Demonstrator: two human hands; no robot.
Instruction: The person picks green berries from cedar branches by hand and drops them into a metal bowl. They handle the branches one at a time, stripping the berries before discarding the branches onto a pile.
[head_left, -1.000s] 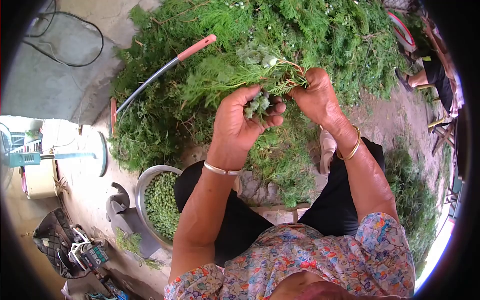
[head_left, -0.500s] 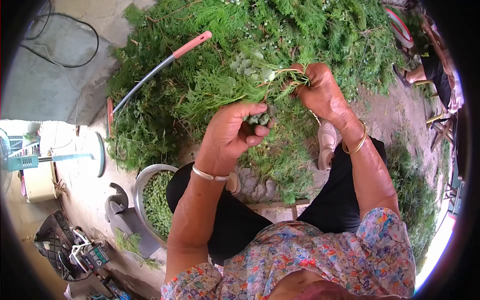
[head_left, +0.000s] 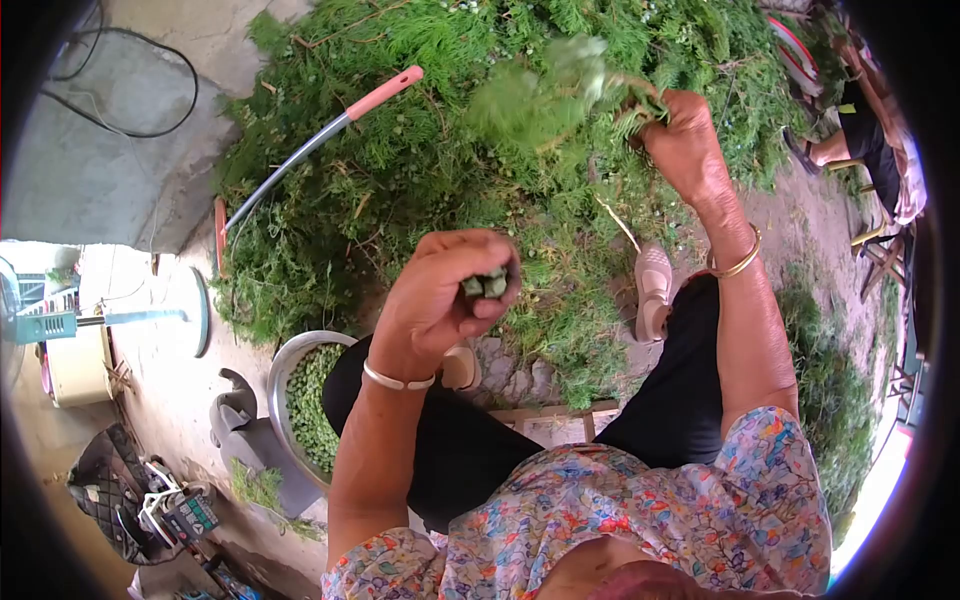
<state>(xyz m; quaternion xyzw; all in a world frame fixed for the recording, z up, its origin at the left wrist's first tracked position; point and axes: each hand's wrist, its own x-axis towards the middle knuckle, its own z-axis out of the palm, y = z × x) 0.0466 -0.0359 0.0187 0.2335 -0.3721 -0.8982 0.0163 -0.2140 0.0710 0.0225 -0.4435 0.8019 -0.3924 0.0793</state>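
My left hand (head_left: pixel 450 290) is curled around several green cones (head_left: pixel 486 285), which show between the thumb and fingers above my left thigh. Up and to the right, my right hand (head_left: pixel 685 145) grips an evergreen sprig (head_left: pixel 545 95), its leafy end blurred by motion. Beneath both hands spreads a big heap of cut evergreen branches (head_left: pixel 420 190). To the left of my knee stands a metal basin (head_left: pixel 281 385) holding many small green cones (head_left: pixel 314 405).
A curved grey metal bar with a pink handle (head_left: pixel 385 92) lies on the heap's left side. A teal fan (head_left: pixel 150 314) and a grey scooter-like vehicle (head_left: pixel 180 510) stand at left. Another person's leg (head_left: pixel 835 150) shows at far right.
My hands have moved apart. The left, with the cones, came down and toward me; the right swung up and rightward with the sprig.
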